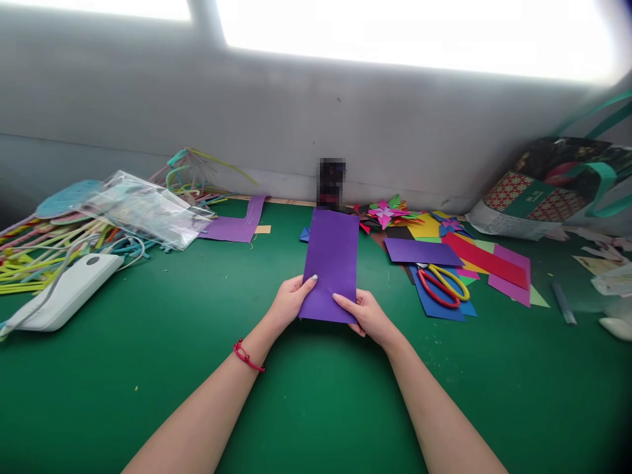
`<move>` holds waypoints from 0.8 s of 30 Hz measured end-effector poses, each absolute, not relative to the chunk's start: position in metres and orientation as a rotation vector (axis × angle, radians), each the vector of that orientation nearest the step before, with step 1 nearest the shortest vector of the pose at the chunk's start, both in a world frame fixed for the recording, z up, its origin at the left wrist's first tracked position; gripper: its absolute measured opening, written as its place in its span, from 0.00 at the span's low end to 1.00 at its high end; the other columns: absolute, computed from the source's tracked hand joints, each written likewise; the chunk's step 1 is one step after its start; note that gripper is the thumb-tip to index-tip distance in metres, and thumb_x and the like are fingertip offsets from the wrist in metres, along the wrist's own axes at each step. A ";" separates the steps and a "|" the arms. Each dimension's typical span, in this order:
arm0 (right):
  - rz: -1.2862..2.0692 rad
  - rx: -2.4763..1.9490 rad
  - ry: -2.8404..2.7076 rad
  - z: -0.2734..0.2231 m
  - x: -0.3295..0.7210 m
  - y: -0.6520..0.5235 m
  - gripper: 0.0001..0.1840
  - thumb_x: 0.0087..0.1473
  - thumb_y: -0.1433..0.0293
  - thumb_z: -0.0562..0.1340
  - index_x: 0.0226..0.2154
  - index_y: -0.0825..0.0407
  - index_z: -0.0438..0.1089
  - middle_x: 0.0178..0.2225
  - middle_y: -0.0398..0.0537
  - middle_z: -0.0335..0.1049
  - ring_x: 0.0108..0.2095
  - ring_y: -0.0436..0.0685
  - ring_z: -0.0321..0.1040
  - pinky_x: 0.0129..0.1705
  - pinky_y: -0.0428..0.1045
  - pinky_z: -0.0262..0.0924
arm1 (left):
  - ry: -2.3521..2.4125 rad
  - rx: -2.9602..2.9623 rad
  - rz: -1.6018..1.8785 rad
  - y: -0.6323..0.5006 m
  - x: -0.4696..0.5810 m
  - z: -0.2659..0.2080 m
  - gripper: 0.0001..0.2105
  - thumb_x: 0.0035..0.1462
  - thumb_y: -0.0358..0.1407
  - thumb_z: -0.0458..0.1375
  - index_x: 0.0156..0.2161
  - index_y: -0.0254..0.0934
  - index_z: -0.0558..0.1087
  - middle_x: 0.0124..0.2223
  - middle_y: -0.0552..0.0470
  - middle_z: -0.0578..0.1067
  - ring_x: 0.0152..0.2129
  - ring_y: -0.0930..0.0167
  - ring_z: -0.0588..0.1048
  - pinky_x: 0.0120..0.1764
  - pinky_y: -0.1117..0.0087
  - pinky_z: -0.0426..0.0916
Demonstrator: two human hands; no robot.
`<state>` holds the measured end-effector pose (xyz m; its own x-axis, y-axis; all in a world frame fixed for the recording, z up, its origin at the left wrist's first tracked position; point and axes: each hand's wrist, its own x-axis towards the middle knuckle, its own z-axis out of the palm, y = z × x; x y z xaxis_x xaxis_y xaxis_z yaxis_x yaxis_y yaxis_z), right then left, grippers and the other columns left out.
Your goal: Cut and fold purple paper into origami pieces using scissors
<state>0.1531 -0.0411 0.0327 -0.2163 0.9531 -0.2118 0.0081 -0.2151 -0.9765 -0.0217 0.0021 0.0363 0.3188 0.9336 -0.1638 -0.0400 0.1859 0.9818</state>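
Between my two hands is a long sheet of purple paper (332, 253), raised above the green table. My left hand (291, 299) pinches its left edge low down, thumb on top and fingers behind. On the opposite edge my right hand (366, 314) grips the lower right part, its thumb lying across the front. A faint slanting crease or edge shows between the thumbs. Right of the sheet, a pair of scissors (444, 288) with red and yellow handles rests on blue paper (434, 306), its blades partly hidden under a purple strip (422, 251).
Folded paper stars (388, 212) and coloured sheets, including a red strip (486, 260), lie at the right. A patterned bag (533, 191) stands at the back right. At the left are pipe cleaners (64, 253), a clear plastic bag (148, 207) and a white device (74, 293).
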 end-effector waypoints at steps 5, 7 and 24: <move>1.492 -1.258 -1.280 0.033 0.152 -0.041 0.16 0.48 0.57 0.58 0.24 0.53 0.60 0.06 0.32 0.51 0.06 0.43 0.44 0.06 0.40 0.37 | 1.015 1.142 0.859 0.003 -0.021 0.038 0.16 0.49 0.47 0.56 0.31 0.32 0.70 0.22 0.55 0.69 0.14 0.78 0.63 0.19 0.77 0.58; 1.477 -1.268 -1.287 0.033 0.152 -0.041 0.16 0.49 0.57 0.58 0.23 0.53 0.60 0.06 0.32 0.51 0.05 0.43 0.44 0.06 0.40 0.37 | 1.031 1.155 0.837 0.002 -0.021 0.040 0.16 0.50 0.46 0.55 0.31 0.33 0.70 0.18 0.57 0.68 0.11 0.79 0.61 0.15 0.77 0.55; 1.576 -1.170 -1.242 0.032 0.156 -0.036 0.16 0.51 0.58 0.57 0.27 0.54 0.62 0.09 0.35 0.58 0.07 0.44 0.50 0.09 0.39 0.45 | 1.155 1.245 1.021 0.006 -0.024 0.033 0.17 0.52 0.50 0.50 0.25 0.36 0.61 0.12 0.63 0.59 0.05 0.81 0.56 0.09 0.80 0.50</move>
<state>0.1558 -0.0359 0.0321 -0.2559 0.9489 -0.1845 -0.0419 -0.2016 -0.9786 -0.0236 0.0064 0.0326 0.1534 0.9848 -0.0817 0.0399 0.0764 0.9963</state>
